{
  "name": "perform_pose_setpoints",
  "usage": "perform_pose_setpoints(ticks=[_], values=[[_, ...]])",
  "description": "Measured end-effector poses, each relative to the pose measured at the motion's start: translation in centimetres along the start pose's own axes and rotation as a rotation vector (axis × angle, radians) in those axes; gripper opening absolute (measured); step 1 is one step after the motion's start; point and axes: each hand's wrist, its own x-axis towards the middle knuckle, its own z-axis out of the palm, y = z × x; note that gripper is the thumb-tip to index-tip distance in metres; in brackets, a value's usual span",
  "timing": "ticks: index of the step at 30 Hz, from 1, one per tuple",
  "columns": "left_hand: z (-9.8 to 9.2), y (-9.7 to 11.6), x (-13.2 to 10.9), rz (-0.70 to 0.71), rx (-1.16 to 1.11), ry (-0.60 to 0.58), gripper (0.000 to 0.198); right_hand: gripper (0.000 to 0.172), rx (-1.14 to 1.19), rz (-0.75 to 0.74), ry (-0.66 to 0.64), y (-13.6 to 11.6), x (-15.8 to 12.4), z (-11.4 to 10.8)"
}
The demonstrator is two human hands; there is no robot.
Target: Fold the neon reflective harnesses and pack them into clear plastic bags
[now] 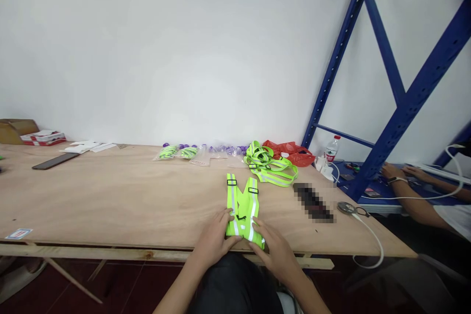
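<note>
A neon yellow reflective vest (pixel 243 206) with silver strips lies flat at the near edge of the plywood table (pixel 128 201). My left hand (pixel 215 235) grips its lower left corner, fingers curled over the fabric. My right hand (pixel 274 248) presses and pinches its lower right corner. Both hands sit at the table's front edge, close together.
A pile of more yellow vests (pixel 270 164) and a red plastic bag (pixel 294 153) lie behind. Bagged green items (pixel 178 152) and purple pieces (pixel 224 149) line the wall. A dark blurred object (pixel 312 202), white cable (pixel 368 235), bottle (pixel 331 149), blue rack (pixel 401 103); another person's hands (pixel 399 172) at right.
</note>
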Motion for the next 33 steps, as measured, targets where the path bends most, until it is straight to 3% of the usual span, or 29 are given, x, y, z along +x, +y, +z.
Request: perform_pose_setpoints(ticks=[4, 17, 33], values=[[0.2, 0.4, -0.4, 0.002, 0.057, 0.053, 0.037, 0.034, 0.011, 0.017, -0.013, -0.2, -0.2, 0.4], [-0.2, 0.9, -1.4, -0.053, 0.046, 0.013, 0.047, 0.041, 0.017, 0.005, -0.036, -0.5, -1.1, 0.2], [-0.4, 0.6, -1.4, -0.071, -0.047, 0.051, 0.043, 0.033, 0.143, 0.078, 0.117, -0.2, -1.6, 0.7]])
